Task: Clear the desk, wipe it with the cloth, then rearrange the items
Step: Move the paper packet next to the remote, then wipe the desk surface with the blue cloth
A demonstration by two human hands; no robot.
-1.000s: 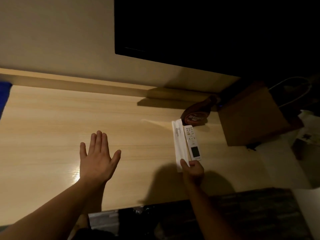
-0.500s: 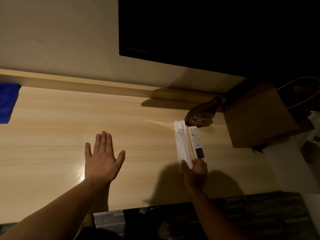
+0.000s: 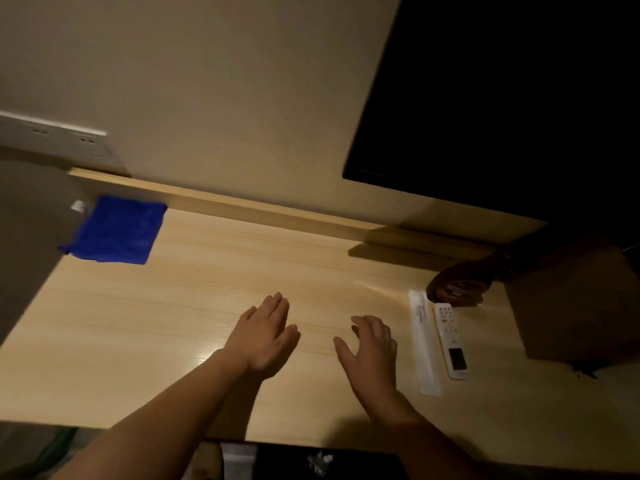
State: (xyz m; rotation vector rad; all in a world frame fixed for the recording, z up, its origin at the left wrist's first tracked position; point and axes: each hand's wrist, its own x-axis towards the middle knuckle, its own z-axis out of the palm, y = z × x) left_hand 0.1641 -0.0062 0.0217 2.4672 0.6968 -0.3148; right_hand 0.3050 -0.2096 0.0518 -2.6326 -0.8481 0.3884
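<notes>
Both hands hover low over the middle of the pale wood-grain bench [image 3: 173,323], and neither holds anything. The left hand [image 3: 266,336] is spread flat, palm down, fingers together and pointing toward the wall. The right hand [image 3: 372,348] is just beside it, fingers loosely curled and thumb splayed out, empty.

The folded blue microfibre cloth [image 3: 116,232] lies at the far left corner of the bench, against the raised wooden back edge, well apart from both hands, with one corner hanging over the left side.

To the right of the right hand, a long white paper sleeve [image 3: 423,344] lies flat, running front to back. Touching or nearly touching its right side is a slim white remote control with a small dark screen [image 3: 450,341], lying parallel to it. Just behind the two sits a dark reddish-brown bottle on its side [image 3: 460,282], in shadow. A brown cardboard box [image 3: 571,306] stands at the right end. A black screen [image 3: 502,98] hangs on the beige wall above.
</notes>
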